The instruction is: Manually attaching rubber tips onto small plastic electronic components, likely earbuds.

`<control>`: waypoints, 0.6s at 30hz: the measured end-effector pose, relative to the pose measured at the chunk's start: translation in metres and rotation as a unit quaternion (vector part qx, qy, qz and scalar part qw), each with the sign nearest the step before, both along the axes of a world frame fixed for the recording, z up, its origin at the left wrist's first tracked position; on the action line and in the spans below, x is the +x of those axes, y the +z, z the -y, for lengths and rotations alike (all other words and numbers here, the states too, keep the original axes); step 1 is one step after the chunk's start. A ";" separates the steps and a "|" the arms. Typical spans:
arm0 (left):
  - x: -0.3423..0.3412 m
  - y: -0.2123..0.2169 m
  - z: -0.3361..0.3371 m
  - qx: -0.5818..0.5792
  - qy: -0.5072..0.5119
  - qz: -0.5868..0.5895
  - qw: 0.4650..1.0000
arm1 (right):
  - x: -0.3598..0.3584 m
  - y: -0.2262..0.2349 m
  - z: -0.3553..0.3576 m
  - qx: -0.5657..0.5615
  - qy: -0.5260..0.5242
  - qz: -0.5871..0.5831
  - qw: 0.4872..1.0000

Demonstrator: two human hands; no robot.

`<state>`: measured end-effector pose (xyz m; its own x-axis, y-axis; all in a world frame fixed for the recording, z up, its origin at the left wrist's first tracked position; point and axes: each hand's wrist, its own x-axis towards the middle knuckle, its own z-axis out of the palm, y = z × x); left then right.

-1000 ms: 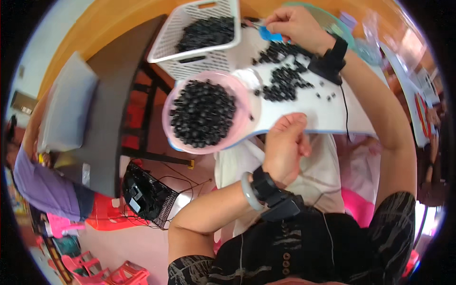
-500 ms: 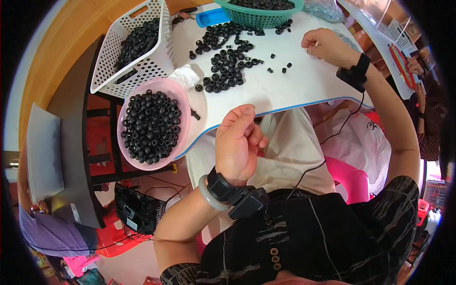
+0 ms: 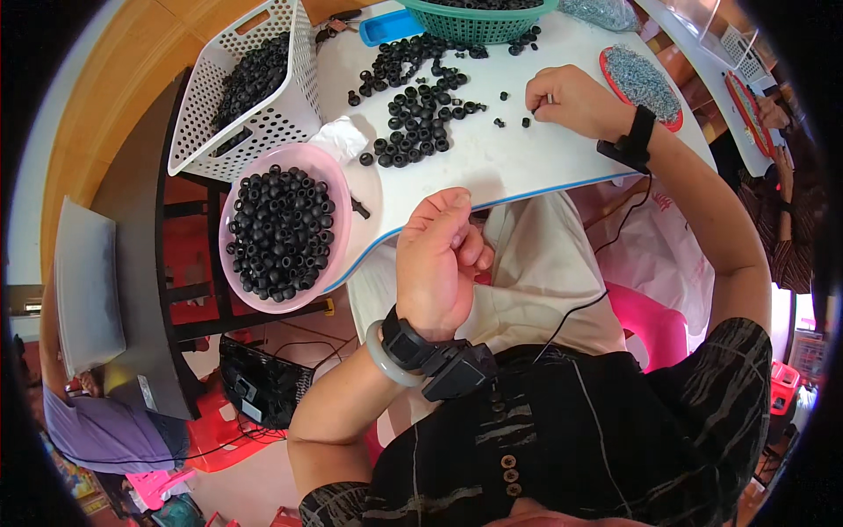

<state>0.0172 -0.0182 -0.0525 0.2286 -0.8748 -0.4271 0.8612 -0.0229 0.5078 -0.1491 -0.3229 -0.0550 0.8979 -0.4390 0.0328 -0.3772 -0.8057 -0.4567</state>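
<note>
My left hand (image 3: 435, 263) is closed in front of the table edge, thumb pressed against curled fingers; what it may hold is hidden. Over the right part of the table, my right hand (image 3: 575, 101) pinches a small black plastic piece (image 3: 533, 112) at its fingertips. Close by lie a few more small black pieces (image 3: 526, 122). Left of these spreads a loose pile of round hollow black caps (image 3: 417, 127). A pink bowl (image 3: 341, 215) full of similar black caps (image 3: 279, 233) stands at the table's left edge.
A white perforated basket (image 3: 303, 97) of black parts stands far left. At the back are a green basket (image 3: 474, 28) and blue tray (image 3: 376, 32). A red tray (image 3: 676, 123) of greyish small pieces lies right. A crumpled white tissue (image 3: 341, 140) touches the bowl. Other people sit at both sides.
My right hand has moved left and slightly down, onto one of the small black pieces. The red tray behind it now shows. My left hand stays nearly still.
</note>
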 end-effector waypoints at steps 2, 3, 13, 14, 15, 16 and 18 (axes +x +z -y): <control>0.000 0.000 0.000 -0.001 0.004 0.007 1.000 | -0.001 0.000 -0.002 -0.009 -0.002 0.002 1.000; 0.000 0.000 0.000 -0.001 0.005 0.007 1.000 | -0.002 0.001 -0.002 -0.018 -0.006 0.003 1.000; 0.001 -0.001 0.001 0.001 -0.003 0.009 1.000 | 0.020 0.005 0.010 0.034 -0.053 0.033 0.997; 0.002 -0.001 0.001 0.001 -0.005 0.013 1.000 | 0.027 0.007 0.013 -0.002 -0.030 0.046 0.999; 0.002 -0.001 0.001 0.000 -0.004 0.013 1.000 | 0.035 0.008 0.015 -0.039 -0.006 0.058 0.998; 0.002 -0.002 0.001 -0.001 -0.003 0.011 1.000 | 0.042 0.008 0.016 -0.040 -0.004 0.059 0.997; 0.003 -0.001 0.001 -0.004 0.003 0.012 1.000 | 0.059 0.007 0.018 -0.061 -0.008 0.015 0.998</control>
